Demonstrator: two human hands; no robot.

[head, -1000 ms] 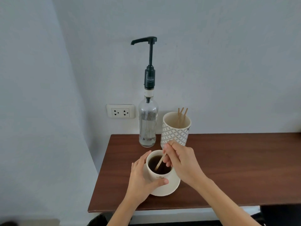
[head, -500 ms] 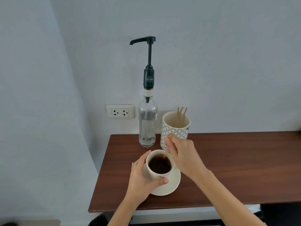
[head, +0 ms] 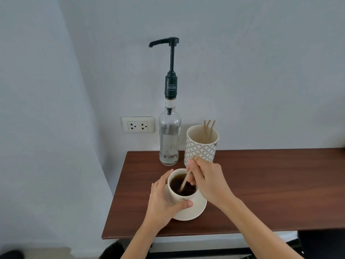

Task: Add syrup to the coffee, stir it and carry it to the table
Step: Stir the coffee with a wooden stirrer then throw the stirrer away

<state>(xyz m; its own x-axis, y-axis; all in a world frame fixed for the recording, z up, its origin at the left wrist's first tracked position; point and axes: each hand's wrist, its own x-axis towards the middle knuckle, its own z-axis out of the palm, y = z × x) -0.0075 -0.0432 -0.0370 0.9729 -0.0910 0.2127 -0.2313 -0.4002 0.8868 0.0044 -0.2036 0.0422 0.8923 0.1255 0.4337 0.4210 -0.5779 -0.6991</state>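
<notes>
A white cup of dark coffee [head: 183,198] stands on a white saucer [head: 194,212] near the front left of the brown shelf [head: 261,184]. My left hand [head: 160,202] wraps the cup's left side, thumb across its front. My right hand [head: 207,180] pinches a wooden stir stick [head: 185,181] whose lower end dips into the coffee. Behind the cup stands a clear syrup bottle [head: 169,141] with a tall black pump [head: 170,68].
A patterned white holder [head: 201,146] with three wooden sticks stands right of the bottle. A wall socket [head: 138,124] sits left of the bottle. The shelf meets the grey wall at the back and ends at a left edge close to the cup.
The stir stick has swung round in the coffee: tilted in the cup a second ago, hidden behind my right hand half a second ago, tilted in the coffee again now. My left hand has stayed on the cup.
</notes>
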